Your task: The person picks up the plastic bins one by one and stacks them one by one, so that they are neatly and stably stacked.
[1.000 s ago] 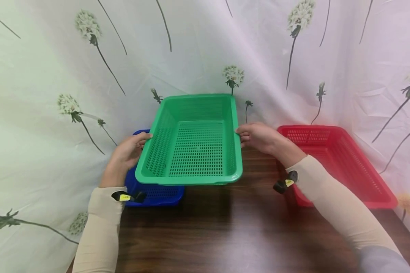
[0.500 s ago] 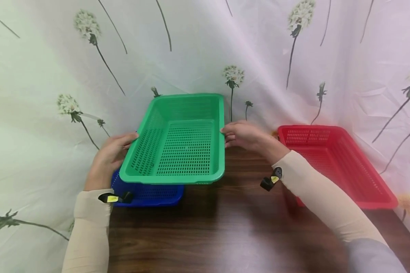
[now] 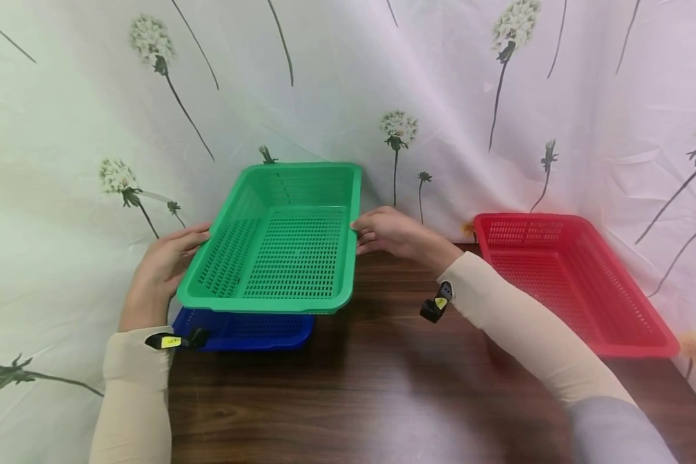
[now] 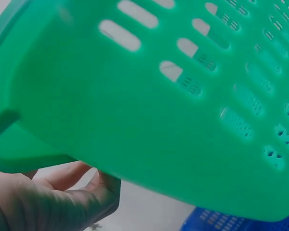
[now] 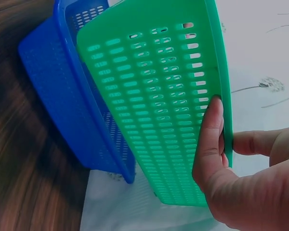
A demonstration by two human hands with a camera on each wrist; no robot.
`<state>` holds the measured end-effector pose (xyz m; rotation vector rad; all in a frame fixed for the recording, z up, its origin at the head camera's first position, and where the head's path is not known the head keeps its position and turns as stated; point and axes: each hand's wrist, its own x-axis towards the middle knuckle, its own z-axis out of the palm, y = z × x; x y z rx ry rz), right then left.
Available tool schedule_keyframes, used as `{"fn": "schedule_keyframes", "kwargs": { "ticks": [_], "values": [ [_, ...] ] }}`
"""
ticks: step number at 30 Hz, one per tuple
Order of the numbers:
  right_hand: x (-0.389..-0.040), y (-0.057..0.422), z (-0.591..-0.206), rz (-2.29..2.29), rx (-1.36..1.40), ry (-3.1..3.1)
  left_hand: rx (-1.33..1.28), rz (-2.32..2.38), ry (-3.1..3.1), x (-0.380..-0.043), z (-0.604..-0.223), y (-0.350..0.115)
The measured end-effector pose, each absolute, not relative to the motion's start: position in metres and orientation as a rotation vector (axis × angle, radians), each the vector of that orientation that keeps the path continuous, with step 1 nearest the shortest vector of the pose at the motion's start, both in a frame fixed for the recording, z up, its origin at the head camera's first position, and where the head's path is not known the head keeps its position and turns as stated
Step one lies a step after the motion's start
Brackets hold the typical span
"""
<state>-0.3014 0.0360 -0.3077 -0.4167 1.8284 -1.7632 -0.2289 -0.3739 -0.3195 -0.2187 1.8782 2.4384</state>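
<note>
A green perforated plastic basket [image 3: 267, 304] is held up by both hands, slightly tilted, its mouth facing the head camera. My left hand [image 3: 161, 264] grips the left rim, its thumb on top. On the opposite rim, my right hand [image 3: 390, 230] pinches the edge; the right wrist view shows its fingers [image 5: 211, 139] against the perforated outer wall and the thumb on the rim's other side. Below the green basket stands a blue basket [image 3: 255, 332], largely hidden by it in the head view. In the right wrist view the blue basket [image 5: 62, 82] lies beside the green wall.
A red perforated basket [image 3: 609, 283] stands on the right part of the dark wood-grain table [image 3: 371, 386]. Behind and at both sides hangs a white cloth [image 3: 336, 77] printed with dandelions. The right sleeve [image 3: 516, 309] reaches across in front of the red basket.
Both hands have carried the green basket leftward, so it sits farther over the blue basket in the head view. The grip stays the same, and the red basket has not moved.
</note>
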Motion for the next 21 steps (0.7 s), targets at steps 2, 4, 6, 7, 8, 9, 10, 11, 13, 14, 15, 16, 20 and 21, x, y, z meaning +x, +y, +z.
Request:
{"fn": "schedule_keyframes", "kwargs": {
  "ticks": [2,4,6,7,8,9,10,11,13,14,15,16,20,21],
  "values": [
    [-0.302,0.031,-0.308,-1.760,-0.416,1.825,-0.222,2.450,1.864,-0.227,-0.320,-0.378],
    [-0.302,0.024,-0.308,-1.760,-0.407,1.819,-0.216,2.456,1.861,-0.225,-0.320,-0.383],
    [-0.301,0.018,-0.308,-1.768,-0.389,1.804,-0.221,2.456,1.865,-0.225,-0.321,-0.388],
    [-0.301,0.015,-0.308,-1.771,-0.376,1.802,-0.225,2.452,1.875,-0.225,-0.322,-0.391],
    [-0.301,0.012,-0.308,-1.774,-0.363,1.798,-0.227,2.450,1.879,-0.224,-0.322,-0.394],
    [-0.301,0.009,-0.308,-1.775,-0.353,1.795,-0.231,2.450,1.881,-0.224,-0.323,-0.396],
    [-0.301,0.006,-0.308,-1.772,-0.350,1.794,-0.237,2.450,1.879,-0.224,-0.324,-0.399],
    [-0.301,0.003,-0.308,-1.770,-0.348,1.793,-0.242,2.453,1.880,-0.224,-0.324,-0.401],
    [-0.301,-0.002,-0.308,-1.762,-0.352,1.800,-0.248,2.456,1.883,-0.223,-0.325,-0.406],
    [-0.302,-0.004,-0.308,-1.759,-0.358,1.800,-0.251,2.458,1.882,-0.223,-0.326,-0.408],
    [-0.302,-0.006,-0.308,-1.754,-0.364,1.802,-0.257,2.458,1.888,-0.223,-0.326,-0.410],
    [-0.302,-0.008,-0.308,-1.750,-0.369,1.802,-0.262,2.460,1.891,-0.222,-0.327,-0.411],
    [-0.304,-0.015,-0.310,-1.739,-0.378,1.797,-0.304,2.444,1.925,-0.221,-0.329,-0.417],
    [-0.305,-0.016,-0.311,-1.736,-0.377,1.798,-0.322,2.436,1.931,-0.222,-0.329,-0.417]
  ]
}}
